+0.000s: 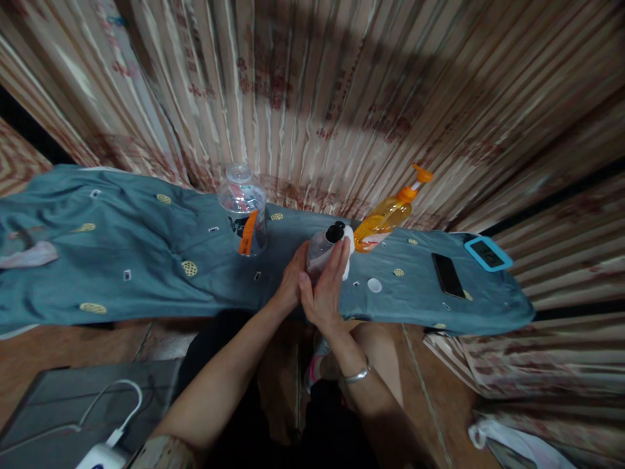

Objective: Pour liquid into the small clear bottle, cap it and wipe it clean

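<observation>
A clear bottle with a black top [319,251] stands between my hands over the cloth-covered board, tilted a little. My left hand [294,277] is wrapped round its left side. Against its right side my right hand [326,290] presses a white wipe or cloth [348,251] with the fingers laid long over it. Just right of the wipe is a pump bottle of orange-yellow liquid [383,221] with an orange pump head. To the left stands a larger clear plastic bottle [239,202] with an orange and black label. My palms hide the lower part of the held bottle.
The long board has a blue-green patterned cover [156,273]. On its right lie a white disc [374,285], a black phone [448,275] and a blue-framed digital timer [488,253]. A pale cloth [32,255] lies far left. Pleated curtains [312,98] hang close behind.
</observation>
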A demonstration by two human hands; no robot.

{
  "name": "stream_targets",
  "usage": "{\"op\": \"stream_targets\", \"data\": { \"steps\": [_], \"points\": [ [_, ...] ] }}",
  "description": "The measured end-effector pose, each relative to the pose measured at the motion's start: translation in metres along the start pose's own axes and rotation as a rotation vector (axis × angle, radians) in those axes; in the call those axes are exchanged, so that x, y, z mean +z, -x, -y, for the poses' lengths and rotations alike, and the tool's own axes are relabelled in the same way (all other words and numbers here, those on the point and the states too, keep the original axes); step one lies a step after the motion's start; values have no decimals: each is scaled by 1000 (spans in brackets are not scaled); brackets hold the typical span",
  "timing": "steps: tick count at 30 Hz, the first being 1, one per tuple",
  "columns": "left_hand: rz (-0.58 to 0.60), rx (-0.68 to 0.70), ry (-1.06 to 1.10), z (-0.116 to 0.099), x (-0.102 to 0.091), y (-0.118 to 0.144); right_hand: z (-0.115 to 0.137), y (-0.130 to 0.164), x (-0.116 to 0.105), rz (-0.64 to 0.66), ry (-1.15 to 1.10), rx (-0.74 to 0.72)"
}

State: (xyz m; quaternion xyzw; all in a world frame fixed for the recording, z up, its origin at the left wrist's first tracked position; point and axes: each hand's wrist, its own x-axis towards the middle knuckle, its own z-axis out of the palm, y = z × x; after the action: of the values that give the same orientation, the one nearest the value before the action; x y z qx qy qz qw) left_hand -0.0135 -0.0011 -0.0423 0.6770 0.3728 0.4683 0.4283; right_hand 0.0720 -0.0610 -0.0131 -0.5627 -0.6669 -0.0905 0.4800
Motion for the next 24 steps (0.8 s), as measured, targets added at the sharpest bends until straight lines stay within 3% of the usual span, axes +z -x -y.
{"op": "stream_targets", "data": {
  "steps": [4,10,14,19,24],
  "points": [
    [62,41,-82,11,-6,0,-9,20,2,62,49,-27],
    [94,71,-184,22,-12,1,-24,55,6,206,-36,134],
    [61,30,-163,16,-11,-1,-30,70,9,258,-104,219],
    [25,-40,-88,1,-10,-2,-28,81,13,327,-222,441],
    [-27,-30,-104,0,-1,1,-32,71,6,283,-326,566]
  ]
}}
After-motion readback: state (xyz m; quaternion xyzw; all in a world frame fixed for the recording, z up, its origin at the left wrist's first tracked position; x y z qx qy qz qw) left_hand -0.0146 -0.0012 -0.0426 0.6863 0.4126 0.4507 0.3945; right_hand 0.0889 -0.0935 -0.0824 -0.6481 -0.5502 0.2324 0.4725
